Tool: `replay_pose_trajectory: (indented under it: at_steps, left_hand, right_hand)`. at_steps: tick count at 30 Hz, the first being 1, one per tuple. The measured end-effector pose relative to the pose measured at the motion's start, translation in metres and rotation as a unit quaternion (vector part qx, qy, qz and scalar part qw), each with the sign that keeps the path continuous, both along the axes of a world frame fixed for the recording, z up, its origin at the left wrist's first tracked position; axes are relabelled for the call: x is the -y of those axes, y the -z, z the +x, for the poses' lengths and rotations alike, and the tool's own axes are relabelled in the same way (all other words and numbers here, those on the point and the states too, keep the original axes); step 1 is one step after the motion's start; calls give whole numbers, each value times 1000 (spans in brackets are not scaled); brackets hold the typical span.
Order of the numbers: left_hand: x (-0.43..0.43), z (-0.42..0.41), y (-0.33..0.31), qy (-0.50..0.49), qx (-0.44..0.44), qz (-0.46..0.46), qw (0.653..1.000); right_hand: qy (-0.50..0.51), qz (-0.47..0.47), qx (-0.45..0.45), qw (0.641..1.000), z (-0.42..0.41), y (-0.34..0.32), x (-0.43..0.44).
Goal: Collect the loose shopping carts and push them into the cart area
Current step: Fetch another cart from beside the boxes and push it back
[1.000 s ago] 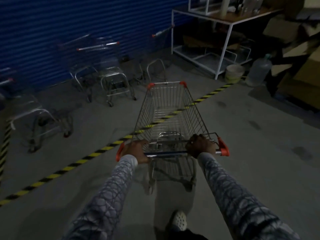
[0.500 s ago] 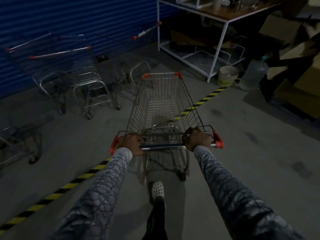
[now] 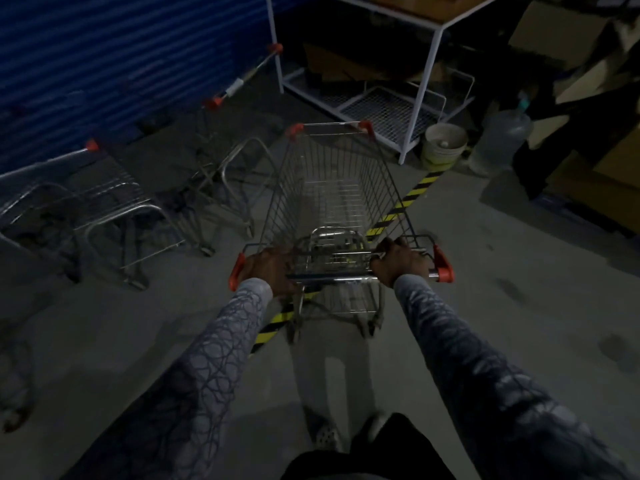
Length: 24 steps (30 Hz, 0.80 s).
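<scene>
While still tight in left hand (image 3: 268, 271) and right hand (image 3: 398, 263) grip, cart (image 3: 332, 202) nearer shelf (image 3: 388, 112).

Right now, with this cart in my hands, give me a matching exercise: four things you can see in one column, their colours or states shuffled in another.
Column one:
1 bucket
2 shutter wall
3 floor tape
4 cart handle

Column two:
A blue
B gripped by left hand and right hand
C yellow and black stripes
D off-white

Pairs: 1-D, 2-A, 3-C, 4-B.
</scene>
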<state>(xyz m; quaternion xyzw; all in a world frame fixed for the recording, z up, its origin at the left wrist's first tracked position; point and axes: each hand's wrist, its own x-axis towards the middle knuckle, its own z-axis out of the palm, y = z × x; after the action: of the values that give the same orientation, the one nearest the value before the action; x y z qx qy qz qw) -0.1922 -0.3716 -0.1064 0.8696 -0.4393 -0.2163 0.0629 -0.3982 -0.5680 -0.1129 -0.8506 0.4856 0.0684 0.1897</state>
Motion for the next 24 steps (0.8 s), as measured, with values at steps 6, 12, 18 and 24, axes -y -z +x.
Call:
replay_pose_trajectory:
  at_steps: [6, 12, 18, 24]
  left_hand:
    - [141, 96, 25, 8, 33, 29, 999]
    - [275, 158, 3, -10, 32, 2, 999]
    - [402, 221, 0, -33, 27, 6, 999]
    - [518, 300, 13, -70, -9, 7, 997]
  right_hand:
    - [1, -33, -6, 999, 79, 2, 133]
    - [-12, -40, -16, 999, 159, 2, 273]
    - [-42, -36, -21, 998, 233, -3, 407]
    - [-61, -41, -13, 997, 317, 1, 529]
